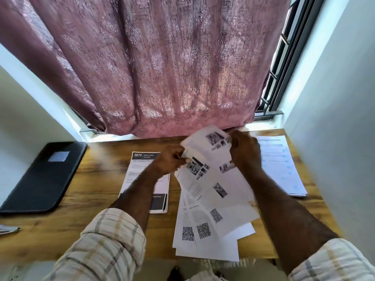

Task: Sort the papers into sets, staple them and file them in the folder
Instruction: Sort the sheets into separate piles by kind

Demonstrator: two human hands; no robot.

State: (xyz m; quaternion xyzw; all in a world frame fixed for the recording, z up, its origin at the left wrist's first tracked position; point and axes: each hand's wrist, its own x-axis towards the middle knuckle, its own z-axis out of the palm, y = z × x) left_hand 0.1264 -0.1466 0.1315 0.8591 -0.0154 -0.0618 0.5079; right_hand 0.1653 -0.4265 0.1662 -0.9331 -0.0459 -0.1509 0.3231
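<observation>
A fanned stack of white printed papers (pixel 213 201) with photos and QR codes lies on the wooden desk (pixel 101 199), its lower edge past the desk's front. My left hand (pixel 172 161) grips the stack's upper left corner. My right hand (pixel 245 151) pinches the top sheet (pixel 205 138) and lifts its upper end off the pile. A separate set headed "3675" (pixel 140 173) lies left of the stack, partly under my left forearm. Another pile with blue print (pixel 282 165) rests at the right. A black folder (pixel 44 175) lies shut at the far left.
A pink curtain (pixel 162 67) hangs over the window at the desk's back edge. White walls close in on both sides. A scrap of paper (pixel 8 229) shows at the left edge. No stapler is in view.
</observation>
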